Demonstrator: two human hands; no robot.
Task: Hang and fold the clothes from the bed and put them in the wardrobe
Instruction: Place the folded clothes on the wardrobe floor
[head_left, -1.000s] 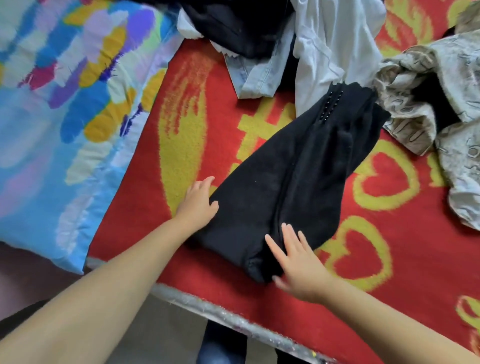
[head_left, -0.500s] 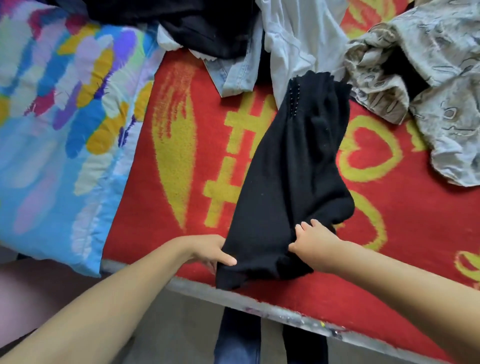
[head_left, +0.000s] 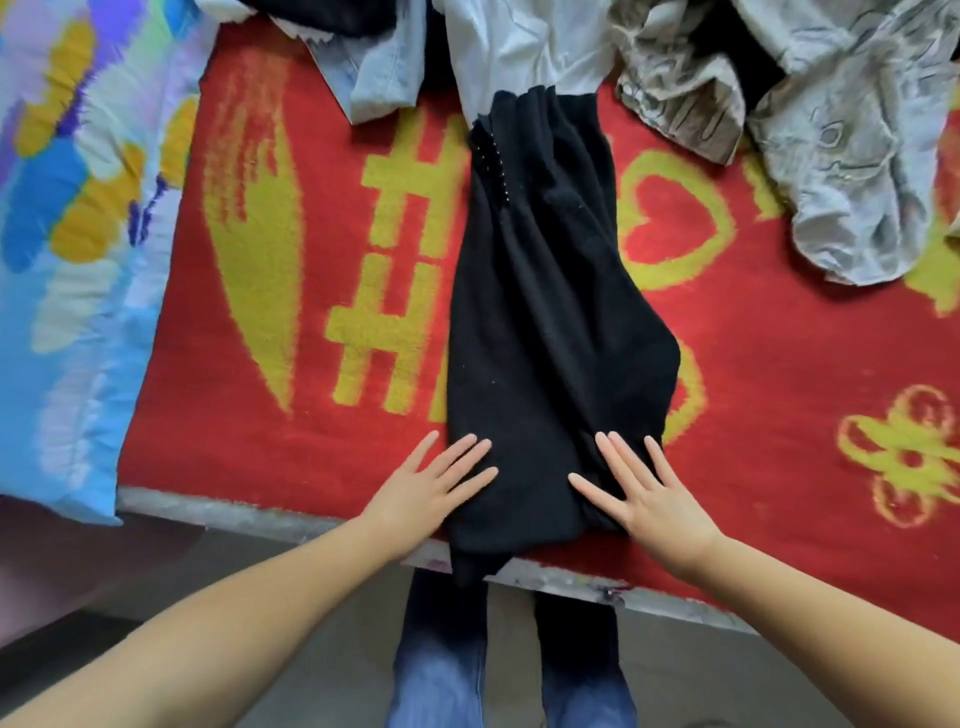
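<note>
A black garment (head_left: 540, 312) lies lengthwise on the red and yellow blanket (head_left: 291, 441) of the bed, its near end hanging a little over the bed's front edge. My left hand (head_left: 431, 483) lies flat with straight fingers on the garment's lower left edge. My right hand (head_left: 644, 488) presses flat on its lower right part, fingers spread. More clothes are heaped at the far side: a white shirt (head_left: 519, 47), a light blue piece (head_left: 379, 73), a dark piece (head_left: 322, 15) and a grey patterned garment (head_left: 841, 135).
A blue quilt with coloured patches (head_left: 78, 234) covers the bed's left side. The bed's metal edge (head_left: 249, 514) runs along the front. Below it are my legs in blue jeans (head_left: 441, 654) and the grey floor.
Both hands let go of the garment's near end and now lie flat on it. The garment has been pulled straight toward the bed's edge.
</note>
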